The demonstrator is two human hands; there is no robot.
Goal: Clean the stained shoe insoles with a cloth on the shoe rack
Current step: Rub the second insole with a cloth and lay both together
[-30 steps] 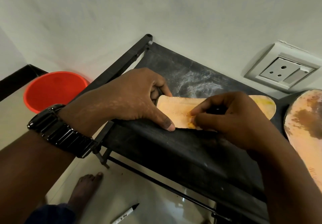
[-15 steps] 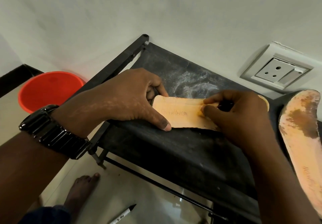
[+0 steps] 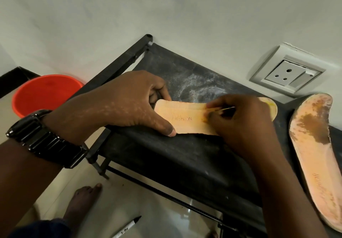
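the left hand (image 3: 127,104) grips the heel end of the insole (image 3: 185,116) on the shoe rack (image 3: 166,156); just right of it, the right hand (image 3: 240,125), fingers curled, pinches a thin yellowish bit (image 3: 227,108) against it.

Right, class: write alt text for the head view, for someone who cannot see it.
A left hand grips an insole on a black shoe rack while the right hand presses its middle. A second stained insole lies nearby.
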